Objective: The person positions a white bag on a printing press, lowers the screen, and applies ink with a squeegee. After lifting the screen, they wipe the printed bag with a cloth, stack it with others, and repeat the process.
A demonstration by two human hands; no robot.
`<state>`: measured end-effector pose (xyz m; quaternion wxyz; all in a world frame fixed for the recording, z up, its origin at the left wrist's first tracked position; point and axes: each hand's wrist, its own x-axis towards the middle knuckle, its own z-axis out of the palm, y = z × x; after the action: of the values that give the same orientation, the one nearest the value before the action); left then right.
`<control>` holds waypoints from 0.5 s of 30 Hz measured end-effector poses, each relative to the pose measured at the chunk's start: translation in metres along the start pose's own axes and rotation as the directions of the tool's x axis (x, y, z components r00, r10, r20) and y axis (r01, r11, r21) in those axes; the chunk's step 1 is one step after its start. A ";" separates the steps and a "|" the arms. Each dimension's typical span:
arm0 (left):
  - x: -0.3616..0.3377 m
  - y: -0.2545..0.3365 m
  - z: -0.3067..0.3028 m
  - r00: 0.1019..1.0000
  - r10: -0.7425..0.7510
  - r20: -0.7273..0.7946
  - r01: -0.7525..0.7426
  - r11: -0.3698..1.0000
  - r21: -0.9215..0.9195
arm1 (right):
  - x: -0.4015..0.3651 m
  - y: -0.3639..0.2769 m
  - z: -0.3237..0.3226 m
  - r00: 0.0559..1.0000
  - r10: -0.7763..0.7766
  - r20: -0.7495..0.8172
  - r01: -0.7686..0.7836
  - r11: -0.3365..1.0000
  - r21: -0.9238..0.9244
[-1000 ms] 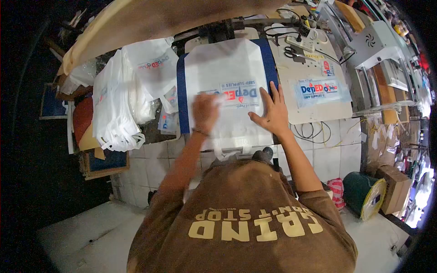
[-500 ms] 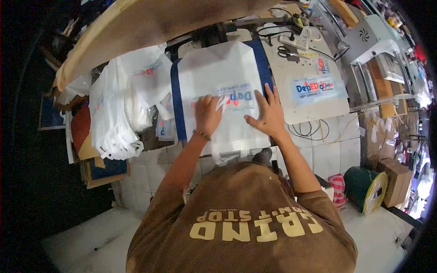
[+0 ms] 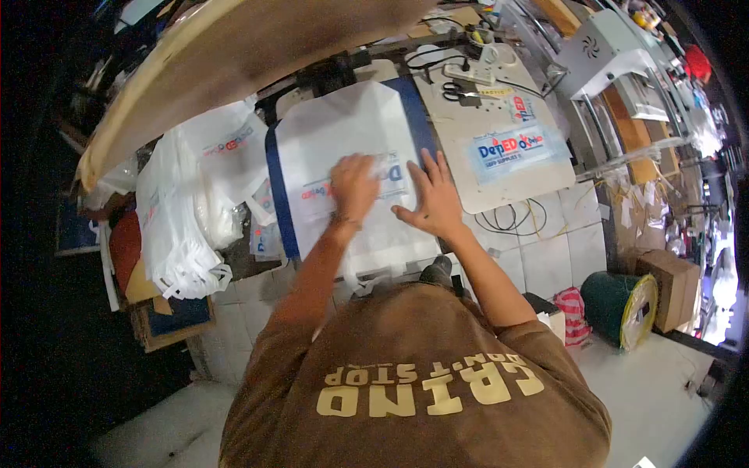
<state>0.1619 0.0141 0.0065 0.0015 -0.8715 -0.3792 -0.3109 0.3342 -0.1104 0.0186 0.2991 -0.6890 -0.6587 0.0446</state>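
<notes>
A white bag (image 3: 335, 125) with handle loops lies flat on a dark blue pad (image 3: 282, 199), its printed "DepED" lettering upside down to me. On the print rests my left hand (image 3: 356, 186), smeared by motion; I cannot make out whether its fingers hold anything. A clear film (image 3: 316, 192) seems to lie over the print beside that hand. My right hand (image 3: 437, 199) spreads flat on the right side of the bag, thumb pointing left, fingertips over the blue edge, holding nothing.
To the left hangs a stack of white bags (image 3: 175, 210). At right, a pale board (image 3: 445, 148) carries a printed film sheet (image 3: 507, 150), scissors (image 3: 460, 93) and a power strip (image 3: 468, 74). A large curved panel (image 3: 257, 54) overhangs the top. A green spool (image 3: 620, 308) stands at right.
The view has shifted, moving the scene slightly left. My left hand has moved a little over the print and is now blurred. My right hand stays spread on the bag's right side.
</notes>
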 end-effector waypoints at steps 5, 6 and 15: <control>-0.005 -0.031 -0.026 0.999 -0.038 -0.006 0.039 0.998 0.051 | 0.000 0.000 -0.001 0.998 0.050 0.023 -0.051 0.998 0.041; -0.004 -0.028 -0.027 0.995 -0.092 0.033 0.091 0.995 0.039 | -0.001 0.003 0.002 1.000 0.025 -0.003 -0.025 0.999 0.039; -0.011 -0.030 -0.019 0.991 -0.131 0.003 0.131 0.990 0.046 | -0.003 0.003 0.004 0.996 0.057 0.063 -0.058 0.998 0.013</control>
<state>0.1264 0.0237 0.0091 0.0001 -0.8454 -0.4426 -0.2989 0.3349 -0.1113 0.0126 0.2822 -0.7036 -0.6473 0.0795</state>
